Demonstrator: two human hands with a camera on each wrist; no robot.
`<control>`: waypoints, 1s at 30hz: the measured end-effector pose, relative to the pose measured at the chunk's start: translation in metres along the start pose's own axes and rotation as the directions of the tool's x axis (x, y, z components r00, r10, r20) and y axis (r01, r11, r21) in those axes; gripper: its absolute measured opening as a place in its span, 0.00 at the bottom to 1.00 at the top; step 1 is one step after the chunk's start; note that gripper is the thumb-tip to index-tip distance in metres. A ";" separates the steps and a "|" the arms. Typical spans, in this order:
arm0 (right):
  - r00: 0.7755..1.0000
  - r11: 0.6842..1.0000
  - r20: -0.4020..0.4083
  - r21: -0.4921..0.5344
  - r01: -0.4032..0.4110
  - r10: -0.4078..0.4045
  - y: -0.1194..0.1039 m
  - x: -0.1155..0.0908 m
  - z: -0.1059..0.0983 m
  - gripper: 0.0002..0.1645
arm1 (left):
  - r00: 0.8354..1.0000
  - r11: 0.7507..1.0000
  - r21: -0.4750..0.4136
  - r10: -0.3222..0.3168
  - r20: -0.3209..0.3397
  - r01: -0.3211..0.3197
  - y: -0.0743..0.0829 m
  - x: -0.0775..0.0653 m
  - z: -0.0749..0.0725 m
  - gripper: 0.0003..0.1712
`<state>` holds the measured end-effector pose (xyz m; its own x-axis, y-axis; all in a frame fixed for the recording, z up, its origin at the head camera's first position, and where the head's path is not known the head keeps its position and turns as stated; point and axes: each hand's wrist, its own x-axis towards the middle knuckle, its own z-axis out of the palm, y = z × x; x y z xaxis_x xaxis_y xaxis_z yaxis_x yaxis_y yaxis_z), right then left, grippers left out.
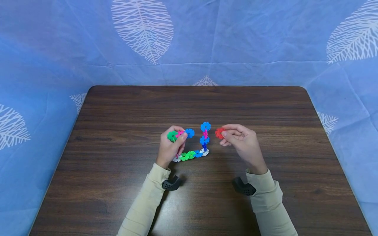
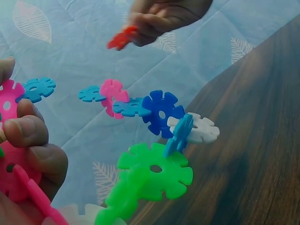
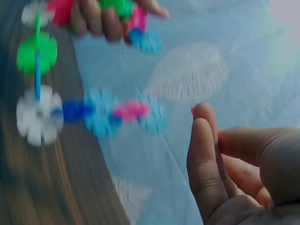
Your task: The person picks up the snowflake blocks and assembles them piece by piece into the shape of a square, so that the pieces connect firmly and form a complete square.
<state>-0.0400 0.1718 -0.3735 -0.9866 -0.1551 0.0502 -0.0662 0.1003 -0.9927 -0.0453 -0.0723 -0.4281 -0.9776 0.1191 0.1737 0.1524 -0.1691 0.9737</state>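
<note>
A chain of interlocking flower-shaped plastic discs [image 1: 191, 154] bends into an open-topped U shape. My left hand [image 1: 166, 150] grips its left side, around pink discs [image 2: 18, 161]; a green disc [image 1: 172, 136] and a blue disc [image 1: 189, 133] stick out beside the fingers. Along the bottom run white, green and blue discs, and at the corner sits a white disc [image 3: 40, 115]. The right side rises through blue and pink to a blue end disc [image 1: 205, 126]. My right hand [image 1: 246, 144] pinches a red disc [image 1: 219, 133] between thumb and fingers, apart from the chain and right of that end disc.
The dark wood-grain table [image 1: 118, 111] lies under both hands. Behind it and at its sides hangs a blue cloth [image 1: 251, 32] with white leaf prints. A black wrist device [image 1: 172, 183] sits at the left cuff, and another black device [image 1: 243, 186] at the right.
</note>
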 end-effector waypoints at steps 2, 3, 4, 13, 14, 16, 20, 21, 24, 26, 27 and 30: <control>1.000 0.999 0.010 0.038 -0.009 0.009 -0.003 0.001 0.011 0.18 | 1.000 1.000 -0.003 -0.002 0.000 0.002 0.001 0.000 0.000 0.08; 1.000 0.999 0.015 0.050 -0.015 0.014 -0.004 0.002 0.016 0.18 | 1.000 1.000 -0.004 -0.003 -0.001 0.003 0.001 -0.001 0.000 0.08; 1.000 0.998 0.020 0.056 -0.019 0.018 -0.005 0.003 0.021 0.18 | 1.000 1.000 -0.006 -0.003 -0.003 0.003 0.001 -0.001 0.000 0.08; 1.000 0.999 0.012 0.032 -0.027 0.027 -0.009 0.007 0.047 0.15 | 1.000 1.000 -0.018 0.003 -0.002 -0.003 0.002 -0.003 0.002 0.09; 1.000 0.999 0.010 0.026 -0.024 0.024 -0.009 0.008 0.048 0.15 | 1.000 1.000 -0.016 0.005 0.002 -0.005 0.002 -0.002 0.002 0.09; 1.000 1.000 0.007 0.021 -0.017 0.017 -0.008 0.008 0.051 0.15 | 1.000 1.000 -0.013 0.007 0.010 -0.007 0.003 -0.002 0.002 0.09; 1.000 1.000 0.014 0.024 -0.015 0.015 -0.007 0.011 0.054 0.15 | 1.000 1.000 -0.001 0.002 0.019 -0.002 0.002 -0.003 0.002 0.08; 1.000 0.999 0.015 0.028 -0.019 0.019 -0.007 0.011 0.055 0.15 | 1.000 1.000 0.002 -0.001 0.020 0.001 0.002 -0.003 0.002 0.09; 1.000 0.999 0.014 0.030 -0.027 0.026 -0.008 0.011 0.056 0.15 | 1.000 1.000 0.003 -0.002 0.030 0.002 0.001 -0.003 0.001 0.09; 1.000 0.999 0.011 0.027 -0.028 0.028 -0.008 0.011 0.057 0.15 | 0.999 1.000 -0.005 0.004 0.036 -0.004 0.001 -0.003 0.001 0.11; 1.000 0.999 0.008 0.021 -0.030 0.030 -0.008 0.012 0.057 0.15 | 0.999 1.000 -0.010 0.008 0.039 -0.008 0.001 -0.003 0.001 0.12; 0.999 0.999 0.003 0.009 -0.036 0.036 -0.009 0.012 0.058 0.15 | 0.999 1.000 -0.014 0.017 0.042 -0.016 0.001 -0.003 0.000 0.13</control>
<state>-0.0429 0.1123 -0.3707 -0.9879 -0.1542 0.0142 -0.0294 0.0966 -0.9949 -0.0425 -0.0724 -0.4275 -0.9679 0.1571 0.1961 0.1663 -0.1847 0.9686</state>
